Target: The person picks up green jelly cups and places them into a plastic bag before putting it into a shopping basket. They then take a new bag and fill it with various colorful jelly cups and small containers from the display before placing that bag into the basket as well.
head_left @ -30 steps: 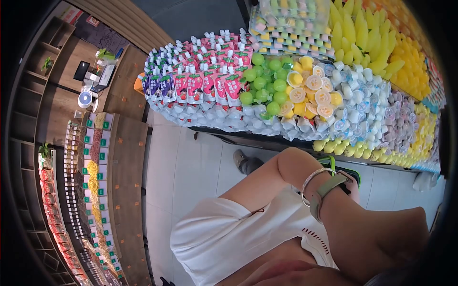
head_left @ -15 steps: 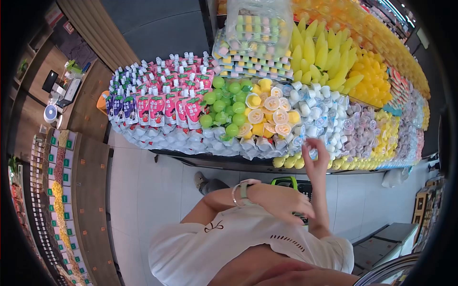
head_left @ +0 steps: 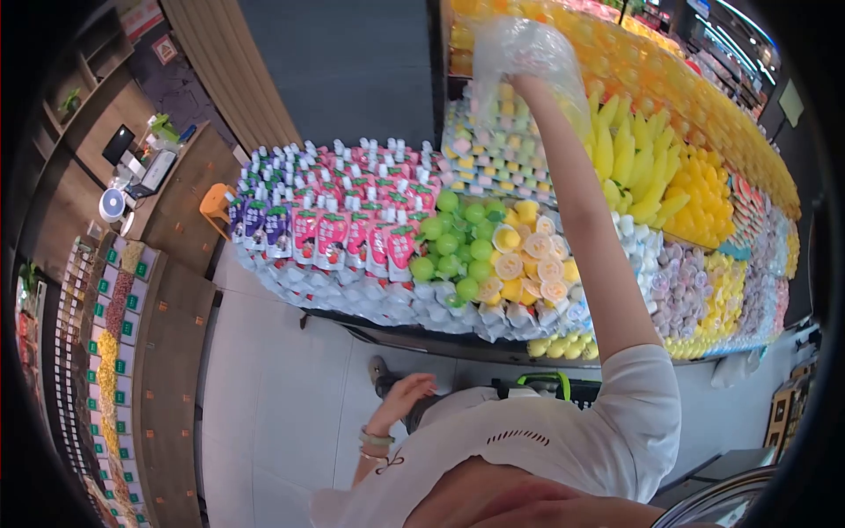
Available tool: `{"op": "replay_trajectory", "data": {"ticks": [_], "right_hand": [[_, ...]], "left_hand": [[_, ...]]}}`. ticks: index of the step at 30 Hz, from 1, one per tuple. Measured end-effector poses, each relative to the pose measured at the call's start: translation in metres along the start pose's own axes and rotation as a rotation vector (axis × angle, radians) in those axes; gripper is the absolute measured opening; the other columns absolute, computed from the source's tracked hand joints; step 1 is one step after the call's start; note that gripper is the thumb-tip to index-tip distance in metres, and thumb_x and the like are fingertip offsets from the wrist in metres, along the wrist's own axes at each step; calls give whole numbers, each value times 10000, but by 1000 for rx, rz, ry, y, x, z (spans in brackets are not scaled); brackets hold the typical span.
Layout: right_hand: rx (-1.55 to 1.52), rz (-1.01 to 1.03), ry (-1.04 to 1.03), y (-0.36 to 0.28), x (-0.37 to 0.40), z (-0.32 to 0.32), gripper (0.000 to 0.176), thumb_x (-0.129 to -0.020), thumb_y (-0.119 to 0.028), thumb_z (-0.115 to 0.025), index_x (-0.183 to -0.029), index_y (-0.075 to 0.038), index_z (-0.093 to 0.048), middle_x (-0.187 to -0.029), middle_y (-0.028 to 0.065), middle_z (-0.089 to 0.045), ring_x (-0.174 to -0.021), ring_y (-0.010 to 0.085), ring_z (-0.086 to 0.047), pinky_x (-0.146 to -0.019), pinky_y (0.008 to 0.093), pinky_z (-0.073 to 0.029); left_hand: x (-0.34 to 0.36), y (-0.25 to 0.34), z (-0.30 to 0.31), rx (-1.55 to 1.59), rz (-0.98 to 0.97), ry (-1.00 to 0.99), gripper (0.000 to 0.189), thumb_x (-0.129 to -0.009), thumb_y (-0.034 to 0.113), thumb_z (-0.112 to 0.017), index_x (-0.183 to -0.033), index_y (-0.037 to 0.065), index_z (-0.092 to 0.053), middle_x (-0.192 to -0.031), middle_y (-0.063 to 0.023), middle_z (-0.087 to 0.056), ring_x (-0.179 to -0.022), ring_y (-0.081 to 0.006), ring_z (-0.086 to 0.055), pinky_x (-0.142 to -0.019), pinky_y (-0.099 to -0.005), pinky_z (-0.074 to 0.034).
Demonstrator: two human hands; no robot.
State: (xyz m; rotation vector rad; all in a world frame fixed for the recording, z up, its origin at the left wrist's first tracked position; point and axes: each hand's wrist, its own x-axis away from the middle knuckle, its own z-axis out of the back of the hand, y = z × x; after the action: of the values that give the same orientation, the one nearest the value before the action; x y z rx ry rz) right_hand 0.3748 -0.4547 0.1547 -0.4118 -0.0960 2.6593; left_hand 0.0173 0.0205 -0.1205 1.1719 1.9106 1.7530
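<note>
My right hand (head_left: 525, 81) reaches to the far side of the display, with its fingers on a clear plastic bag (head_left: 537, 48); the bag partly hides the fingertips. Beneath the bag lie stacked packs of pastel yellow, green and pink pieces (head_left: 497, 158). My left hand (head_left: 409, 393), with a bracelet and a band on the wrist, hangs low in front of my body, holding nothing, its fingers loosely extended.
The display holds pink spouted pouches (head_left: 330, 238), purple pouches (head_left: 277, 233), green balls (head_left: 453, 246), round-lidded yellow cups (head_left: 528, 264) and yellow banana-shaped items (head_left: 638, 163). A green-handled basket (head_left: 550, 378) is below. Bulk bins (head_left: 110, 352) stand left.
My right hand has gone from near the white cups up to the plastic bag, which looks slightly raised. My left hand has moved left and down. The view has shifted.
</note>
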Motion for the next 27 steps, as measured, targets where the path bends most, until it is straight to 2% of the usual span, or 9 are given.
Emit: {"op": "replay_trajectory", "data": {"ticks": [5,8,11,15,20,22,24,26,27], "right_hand": [[27,3,-59,17,-29,23,347,-775,-158,-572,-1076,13,-545,-1032,248,-580,-980,376,-553,-843,436,-452],[3,71,-24,18,-29,56,353,-772,-156,-570,-1079,16,-542,-1033,252,-579,-981,377,-552,-846,436,-453],[-25,154,59,21,-34,78,359,-769,-155,-568,-1082,18,-539,-1033,256,-577,-983,379,-551,-850,436,-453],[-53,263,265,17,-5,83,363,-760,-136,-564,-1087,19,-534,-1034,250,-582,-986,372,-555,-850,436,-455],[-49,448,637,-4,90,80,369,-728,-47,-551,-1092,9,-523,-1032,200,-611,-998,329,-574,-836,432,-466],[-58,236,184,-25,161,107,401,-713,-40,-566,-1109,-1,-517,-1197,181,-542,-1118,312,-510,-919,409,-426],[-19,544,622,-14,221,80,379,-691,-27,-578,-1065,0,-523,-1254,175,-498,-1174,340,-456,-955,405,-402],[-200,596,573,-10,285,79,410,-634,16,-576,-1040,17,-521,-1159,172,-561,-1122,392,-491,-925,437,-422],[-247,575,574,-6,311,78,378,-645,10,-578,-1021,14,-533,-1171,162,-556,-1128,381,-488,-921,423,-424]], "left_hand": [[-6,16,-22,87,76,-16,307,-955,198,-465,-1197,15,-508,-1031,-84,-612,-943,-131,-567,-824,-257,-463],[-4,41,-24,115,221,-44,294,-953,193,-471,-1186,18,-515,-995,-68,-610,-944,-124,-564,-817,-253,-461],[-15,74,-10,50,110,-192,285,-951,191,-484,-1171,14,-518,-969,-55,-605,-934,-117,-566,-813,-252,-461],[-54,120,2,-233,-155,-316,270,-949,181,-486,-1155,12,-525,-994,-59,-604,-925,-120,-562,-828,-257,-452],[-86,171,-16,-191,-230,-360,274,-939,168,-509,-1171,22,-506,-1030,-57,-599,-997,-132,-565,-860,-271,-449],[-98,175,-26,-145,-318,-354,311,-930,141,-516,-1214,27,-466,-1094,-64,-571,-1047,-139,-544,-876,-279,-444],[-110,181,-31,-125,-377,-350,357,-921,114,-521,-1255,32,-425,-1145,-72,-546,-1082,-146,-526,-890,-287,-440],[-121,183,-35,-133,-406,-336,407,-913,86,-523,-1292,38,-382,-1183,-80,-523,-1102,-151,-513,-901,-295,-437],[-128,181,-34,-108,-407,-339,497,-901,82,-535,-1340,57,-303,-1236,-98,-478,-1119,-178,-502,-900,-298,-441]]}}
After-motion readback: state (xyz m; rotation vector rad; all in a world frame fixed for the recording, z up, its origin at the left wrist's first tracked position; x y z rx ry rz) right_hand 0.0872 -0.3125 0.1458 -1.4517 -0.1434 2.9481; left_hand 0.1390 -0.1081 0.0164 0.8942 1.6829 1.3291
